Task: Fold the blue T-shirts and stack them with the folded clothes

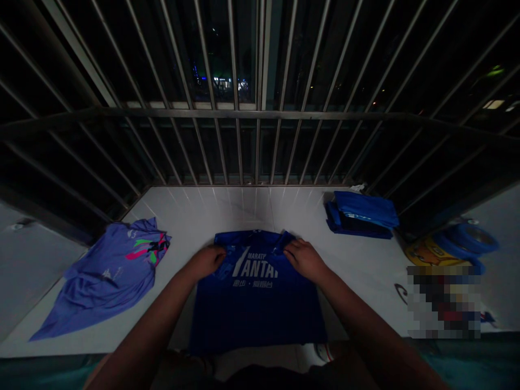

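Left hand [209, 260] and right hand [303, 258] are curled at either side of a blue marathon shirt [255, 314] — fabric pinched near its collar end, shirt spread between them over the white ledge [239, 208]. Purple printed garment [109, 281] laid rumpled at left. Yellow-and-blue container [434, 252] seen at right; folded blue stack [365, 208] placed beyond — ledge backed by metal bars [278, 115].

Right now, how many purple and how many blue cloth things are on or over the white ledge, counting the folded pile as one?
Purple: 1, the crumpled garment
Blue: 2, the printed shirt held by the left hand and right hand, and the folded pile
Total: 3
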The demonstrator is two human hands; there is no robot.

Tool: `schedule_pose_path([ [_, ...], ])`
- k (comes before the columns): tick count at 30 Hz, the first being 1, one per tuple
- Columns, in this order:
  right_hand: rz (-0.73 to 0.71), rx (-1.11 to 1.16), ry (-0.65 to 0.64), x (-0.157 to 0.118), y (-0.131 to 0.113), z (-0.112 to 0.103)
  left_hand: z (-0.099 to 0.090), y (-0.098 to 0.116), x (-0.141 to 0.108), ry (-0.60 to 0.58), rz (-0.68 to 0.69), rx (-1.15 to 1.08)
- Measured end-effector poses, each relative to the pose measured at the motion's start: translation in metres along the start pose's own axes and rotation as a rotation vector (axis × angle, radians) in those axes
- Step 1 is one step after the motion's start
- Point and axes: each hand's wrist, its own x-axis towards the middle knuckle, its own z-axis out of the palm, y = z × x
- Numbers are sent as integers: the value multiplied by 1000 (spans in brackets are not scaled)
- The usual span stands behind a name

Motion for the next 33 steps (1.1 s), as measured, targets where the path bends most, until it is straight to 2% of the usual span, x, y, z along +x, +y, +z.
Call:
schedule_pose_path([
  [2, -84, 8, -82, 36, 13, -4, -14, -11, 29, -79, 51, -63],
  [3, -101, 13, -100, 50, 19, -5, -19, -17, 40, -61, 59, -78],
  [5, -70, 12, -81, 70, 31, -2, -26, -28, 57, 80, 39, -73],
  [8, 107, -32, 27, 78, 44, 5, -29, -40, 68, 365, -80, -17],
  [10, 174, -40, 78, 74, 46, 11, -26, -45, 67, 430, -115, 21],
  [12, 91, -4, 77, 68, 45, 18, -21, -47, 65, 357, -35, 20],
  [14, -59, 52, 46, 66, 42, 25, -17, -48, 65, 221, 44, -15],
  [16, -115, 104, 9, 71, 39, 30, -16, -49, 71, 133, 26, -53],
  [18, -57, 137, -8, 82, 40, 33, -18, -51, 83, 113, -53, -73],
  [20, 47, 148, 7, 97, 44, 36, -21, -53, 97, 144, -139, -72],
  [24, 324, 99, 120, 116, 52, 37, -25, -51, 118, 332, -360, -22],
  [26, 452, 68, 190, 114, 53, 35, -24, -45, 117, 448, -430, 11],
  [28, 510, 50, 234, 103, 50, 31, -20, -35, 106, 515, -432, 30],
  [30, 485, 50, 269, 83, 46, 26, -14, -22, 86, 521, -382, 34],
  [33, 385, 60, 317, 40, 41, 24, 4, -2, 41, 493, -263, 31],
])
